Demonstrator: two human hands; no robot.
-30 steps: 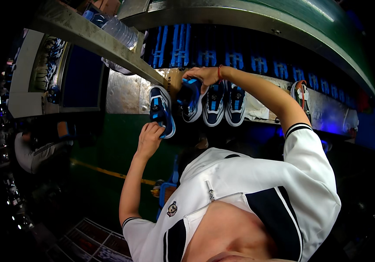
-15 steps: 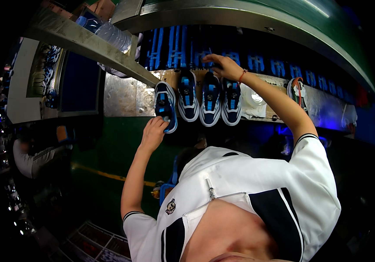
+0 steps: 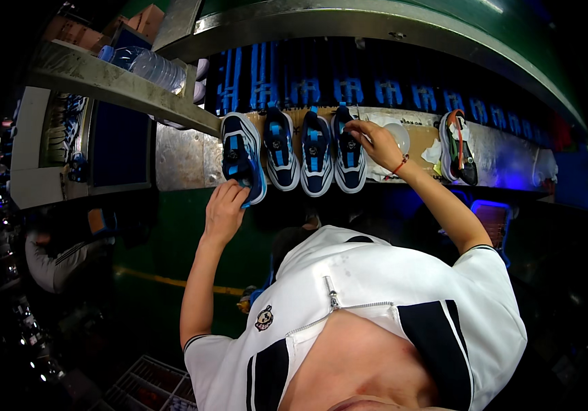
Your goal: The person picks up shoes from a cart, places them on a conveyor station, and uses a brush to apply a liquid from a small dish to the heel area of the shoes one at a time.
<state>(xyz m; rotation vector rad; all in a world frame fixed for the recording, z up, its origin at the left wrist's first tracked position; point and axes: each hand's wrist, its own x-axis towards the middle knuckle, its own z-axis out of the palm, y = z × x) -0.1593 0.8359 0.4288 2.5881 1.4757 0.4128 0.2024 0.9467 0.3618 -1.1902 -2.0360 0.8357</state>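
Several navy, white and bright-blue sneakers stand in a row on the metal-edged bench. At the row's left end, the leftmost sneaker (image 3: 242,156) has its toe away from me. My left hand (image 3: 225,207) is closed on its heel end, fingertips in the shoe opening. The middle sneakers (image 3: 281,154) have their toes toward me and are untouched. The rightmost sneaker (image 3: 351,159) also points its toe at me. My right hand (image 3: 380,146) reaches in from the right, its fingers closed at that shoe's collar; the exact contact is partly hidden.
A metal rail (image 3: 122,92) crosses the left, with a clear plastic bottle (image 3: 146,67) on it. Behind the bench runs a dark conveyor with blue fixtures (image 3: 348,89). A white bowl (image 3: 398,137) and a dark, orange-trimmed shoe (image 3: 457,151) stand to the right. Another person (image 3: 57,260) sits at far left.
My right hand has come back from beyond the row to the rightmost sneaker's collar. My left hand stays on the leftmost sneaker's heel. The whole view has shifted slightly.
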